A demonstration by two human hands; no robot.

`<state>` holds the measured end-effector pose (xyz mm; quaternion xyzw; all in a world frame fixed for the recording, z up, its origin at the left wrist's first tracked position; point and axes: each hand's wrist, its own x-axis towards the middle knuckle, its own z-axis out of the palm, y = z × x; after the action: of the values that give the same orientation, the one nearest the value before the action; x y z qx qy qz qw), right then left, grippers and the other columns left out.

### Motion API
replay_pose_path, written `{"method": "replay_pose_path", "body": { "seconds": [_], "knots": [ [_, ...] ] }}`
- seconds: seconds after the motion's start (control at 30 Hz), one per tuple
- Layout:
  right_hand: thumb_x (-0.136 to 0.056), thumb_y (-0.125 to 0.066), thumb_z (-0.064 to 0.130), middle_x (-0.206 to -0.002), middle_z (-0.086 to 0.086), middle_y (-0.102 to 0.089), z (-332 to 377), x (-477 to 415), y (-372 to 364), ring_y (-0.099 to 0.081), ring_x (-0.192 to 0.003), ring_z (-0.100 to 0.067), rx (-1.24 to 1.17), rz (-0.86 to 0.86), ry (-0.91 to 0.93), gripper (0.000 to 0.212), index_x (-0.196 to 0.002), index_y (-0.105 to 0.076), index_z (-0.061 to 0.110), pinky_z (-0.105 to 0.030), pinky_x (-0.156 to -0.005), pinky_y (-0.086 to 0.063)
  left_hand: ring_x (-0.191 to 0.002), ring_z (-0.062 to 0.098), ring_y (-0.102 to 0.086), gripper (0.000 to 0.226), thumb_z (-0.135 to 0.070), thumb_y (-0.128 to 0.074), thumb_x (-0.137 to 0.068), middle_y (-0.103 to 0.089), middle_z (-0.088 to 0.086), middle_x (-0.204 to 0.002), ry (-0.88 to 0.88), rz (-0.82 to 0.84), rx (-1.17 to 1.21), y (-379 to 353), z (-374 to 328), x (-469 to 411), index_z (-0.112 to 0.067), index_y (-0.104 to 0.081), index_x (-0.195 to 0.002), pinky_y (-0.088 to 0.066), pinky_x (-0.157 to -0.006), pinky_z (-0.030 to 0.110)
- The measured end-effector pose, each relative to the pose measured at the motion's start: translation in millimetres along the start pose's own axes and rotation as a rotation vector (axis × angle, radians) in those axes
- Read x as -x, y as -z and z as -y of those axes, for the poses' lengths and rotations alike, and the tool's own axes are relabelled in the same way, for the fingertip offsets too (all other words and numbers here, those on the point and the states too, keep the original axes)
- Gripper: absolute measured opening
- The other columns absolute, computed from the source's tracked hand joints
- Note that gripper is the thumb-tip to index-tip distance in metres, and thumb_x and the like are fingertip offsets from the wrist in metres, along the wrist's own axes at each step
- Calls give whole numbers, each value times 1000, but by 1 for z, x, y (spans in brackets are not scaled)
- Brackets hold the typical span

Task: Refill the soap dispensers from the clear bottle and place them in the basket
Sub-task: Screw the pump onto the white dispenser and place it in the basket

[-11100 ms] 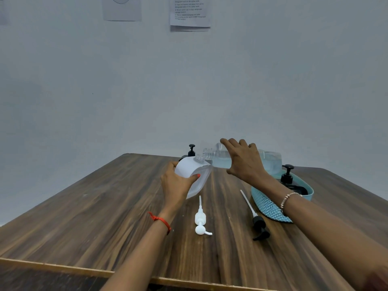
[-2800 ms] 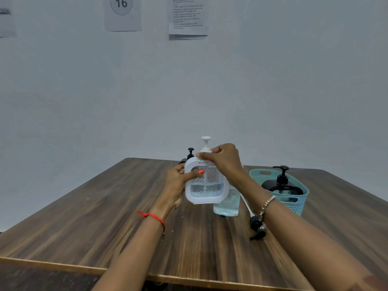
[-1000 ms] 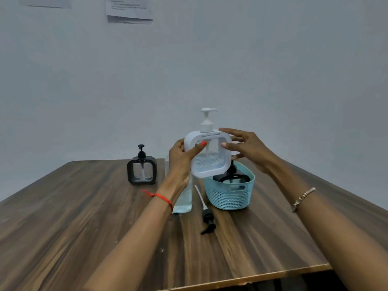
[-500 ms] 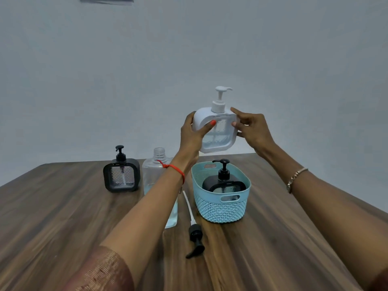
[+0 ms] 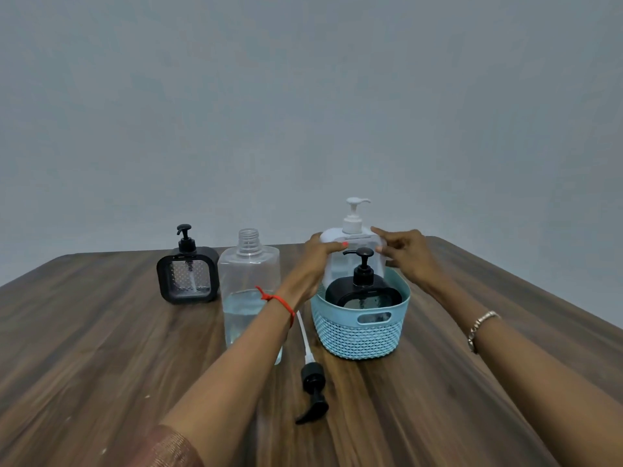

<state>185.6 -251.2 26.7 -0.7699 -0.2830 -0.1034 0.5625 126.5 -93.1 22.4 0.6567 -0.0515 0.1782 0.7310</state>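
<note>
The white dispenser point(image 5: 352, 242) is being gripped at its upper corners by the left hand point(image 5: 313, 264) and right hand point(image 5: 406, 256), fingers curled against its sides. It is being held in the far end of the basket point(image 5: 360, 335), behind a black dispenser point(image 5: 364, 291). Rigid, smooth, liquid-weighted body judged slippery; the side frame is being favoured over the pump.

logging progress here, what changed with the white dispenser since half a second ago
Both hands, left hand and right hand, lowered the white dispenser from above the basket into its far end, behind the black dispenser; grip unchanged. The clear bottle, loose pump and other black dispenser stayed put.
</note>
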Motion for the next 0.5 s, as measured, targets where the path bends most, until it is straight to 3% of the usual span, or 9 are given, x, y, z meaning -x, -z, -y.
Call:
{"method": "replay_pose_path", "body": {
  "seconds": [0.07, 0.1, 0.17, 0.2, 0.23, 0.3, 0.37, 0.43, 0.5],
  "knots": [
    [-89, -54, -3, -127, 1, -54, -7, 2, 1, -53, -110, -14, 36, 46, -21, 27, -115, -61, -4, -13, -64, -52, -96, 25, -61, 29, 8, -46, -86, -62, 13, -109, 33, 71, -27, -1, 2, 5, -7, -60, -106, -46, -94, 35],
    [-89, -54, -2, -124, 1, -56, -11, 2, 1, -55, -108, -15, 71, 59, -39, 23, -110, -64, -4, -16, -65, -54, -100, 26, -60, 31, 9, -45, -86, -62, 14, -111, 65, 82, -44, -1, 3, 7, -6, -60, -108, -44, -98, 37],
    [-89, -58, 5, -105, -12, -69, -19, 3, 3, -65, -91, -25, 214, 70, -49, 16, -96, -70, -2, -37, -75, -57, -108, 30, -58, 31, 8, -47, -85, -62, 14, -113, 127, 102, -105, 2, 4, 7, -6, -62, -108, -42, -103, 41],
    [-88, -59, 8, -92, -19, -71, -21, 4, 4, -65, -78, -27, 282, 85, -47, 16, -91, -72, -2, -41, -77, -56, -110, 31, -59, 28, 5, -51, -83, -64, 13, -113, 143, 113, -162, 3, 4, 7, -5, -64, -106, -43, -103, 42],
    [-88, -60, 9, -83, -24, -70, -22, 7, 4, -61, -68, -25, 329, 97, -36, 18, -88, -71, -4, -34, -72, -55, -111, 32, -59, 28, -1, -58, -78, -66, 13, -113, 159, 110, -242, 3, 6, 5, -2, -66, -105, -45, -101, 43],
    [-89, -58, 8, -71, -30, -63, -20, 12, 4, -45, -55, -15, 387, 110, 13, 20, -89, -70, -9, -15, -55, -40, -107, 33, -61, 49, -15, -67, -60, -67, 18, -113, 208, 60, -384, 5, 11, 0, 2, -65, -105, -51, -87, 40],
    [-88, -58, 5, -73, -33, -62, -16, 15, 4, -41, -52, -16, 445, 127, 73, 17, -96, -70, -5, -13, -49, -33, -87, 28, -59, 39, -13, -69, -59, -65, 19, -100, 230, 45, -471, 4, 9, 0, 4, -62, -94, -43, -68, 33],
    [-88, -59, 6, -90, -33, -64, -18, 13, 3, -56, -61, -35, 511, 154, 117, 20, -106, -68, 2, -23, -58, -41, -77, 24, -42, 15, -3, -64, -72, -49, 16, -86, 231, 53, -542, 2, 0, 6, -1, -53, -81, -34, -67, 34],
    [-88, -58, 7, -90, -32, -64, -20, 10, 4, -58, -64, -35, 557, 175, 112, 24, -111, -66, 5, -28, -60, -41, -81, 23, -33, 9, 0, -60, -77, -38, 14, -86, 211, 88, -614, 0, -3, 7, 0, -50, -77, -30, -69, 37]
  ]
}}
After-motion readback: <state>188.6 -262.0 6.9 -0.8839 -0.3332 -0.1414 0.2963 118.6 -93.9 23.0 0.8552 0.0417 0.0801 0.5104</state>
